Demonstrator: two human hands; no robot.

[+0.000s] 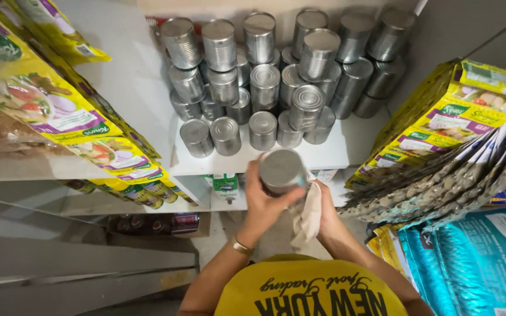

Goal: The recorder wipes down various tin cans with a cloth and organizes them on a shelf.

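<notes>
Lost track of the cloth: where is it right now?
The cloth is low in the centre of the head view, bunched in the right hand, beside and beneath the can that the left hand holds.

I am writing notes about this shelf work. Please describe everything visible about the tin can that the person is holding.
The tin can is a plain silver metal cylinder with no label and a flat, dull lid facing the camera. It is held in front of the shelf edge, below the stacked cans. The left hand wraps its side from the left, thumb underneath. The right hand presses a beige cloth against its right side. It looks closed and undented.
</notes>
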